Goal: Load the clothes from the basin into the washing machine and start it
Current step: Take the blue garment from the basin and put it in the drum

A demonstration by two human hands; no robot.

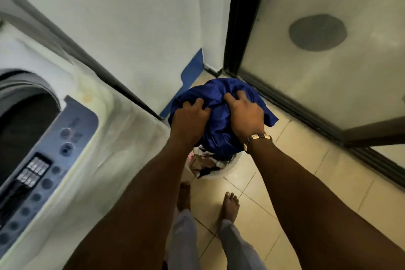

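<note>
Both hands, left (192,114) and right (245,112), bunched in blue cloth (219,136) over basin (228,171); loose corner may drag, spilling clothes (203,164).

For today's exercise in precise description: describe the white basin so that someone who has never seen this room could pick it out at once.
Start at the washing machine on the left, then look right to the tiled floor in front of the glass door. The basin stands there, just ahead of the person's bare feet. It is the only round white tub, heaped with mixed clothes, under a blue garment gripped by both hands.
</note>
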